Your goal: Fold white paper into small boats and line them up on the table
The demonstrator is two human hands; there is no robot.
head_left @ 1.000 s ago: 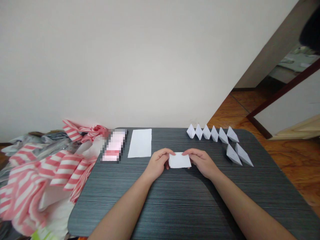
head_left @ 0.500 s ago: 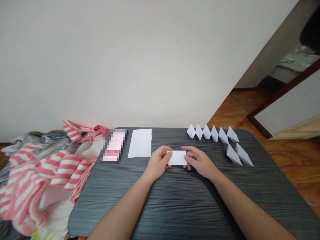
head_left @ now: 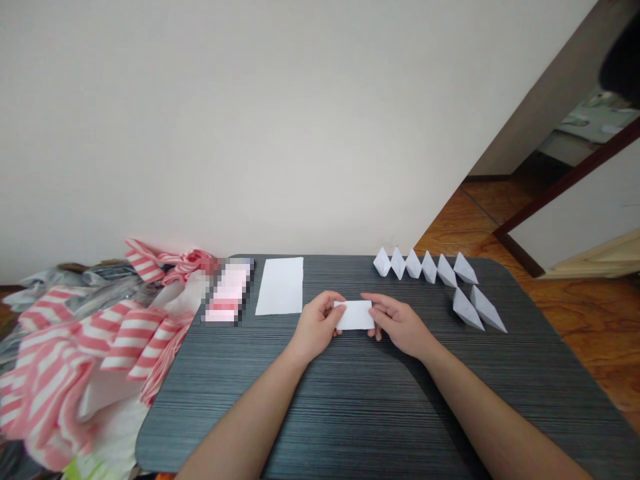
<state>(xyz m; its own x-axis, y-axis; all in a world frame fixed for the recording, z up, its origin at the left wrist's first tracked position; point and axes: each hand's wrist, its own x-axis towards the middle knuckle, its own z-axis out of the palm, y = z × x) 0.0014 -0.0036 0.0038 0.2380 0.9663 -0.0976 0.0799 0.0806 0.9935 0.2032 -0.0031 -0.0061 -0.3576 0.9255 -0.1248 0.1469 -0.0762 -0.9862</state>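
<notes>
i watch remotely: the left hand [head_left: 314, 325] and right hand [head_left: 400, 323] pinch opposite ends of the small white paper [head_left: 354, 315] over the dark table [head_left: 350, 407], near the flat sheet [head_left: 280, 287].

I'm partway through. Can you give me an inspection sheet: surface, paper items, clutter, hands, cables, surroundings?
Surface: dark, streaked table with rounded corners.
Paper items: small white paper between the hands; larger white sheet lying to its left; eight folded paper pieces at the right, six in a far row, two nearer.
Clutter: pixelated pinkish item on the table, identity hidden; heap of striped cloth beside the table's left edge.
Hands: left hand and right hand each grip one end of the small white paper.
Cables: nothing seen at the table; background too small to tell.
Surroundings: pale wall behind, wooden floor at right.
</notes>
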